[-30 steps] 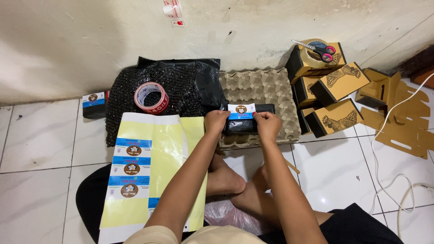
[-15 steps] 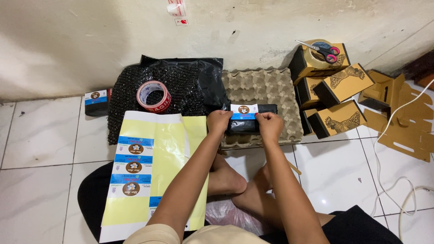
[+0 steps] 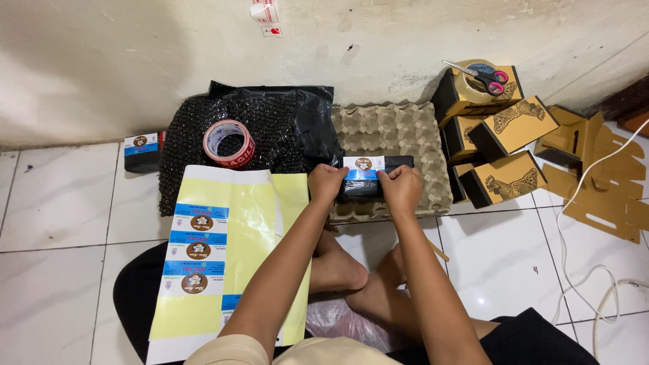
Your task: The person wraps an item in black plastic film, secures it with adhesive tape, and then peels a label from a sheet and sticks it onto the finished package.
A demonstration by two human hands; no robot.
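Both hands hold a small black wrapped packet (image 3: 370, 181) with a blue and white sticker label on top, over the front edge of a grey cardboard egg tray (image 3: 392, 132). My left hand (image 3: 326, 182) grips the packet's left end. My right hand (image 3: 401, 187) grips its right end, thumb pressing the label's edge. Left of my arms lies a yellow backing sheet (image 3: 243, 223) with three blue and white labels still on its left side.
A roll of red and white tape (image 3: 229, 142) rests on black bubble wrap (image 3: 270, 122). A small black labelled box (image 3: 142, 151) sits at far left. Black and tan cartons (image 3: 503, 152), scissors (image 3: 480, 74) on a tape roll, flat cardboard (image 3: 602, 182) and a white cable (image 3: 595, 284) lie at right.
Both hands have stayed on the packet, pressing the label; the packet sits slightly lower toward the tray's front edge. Nothing else has moved.
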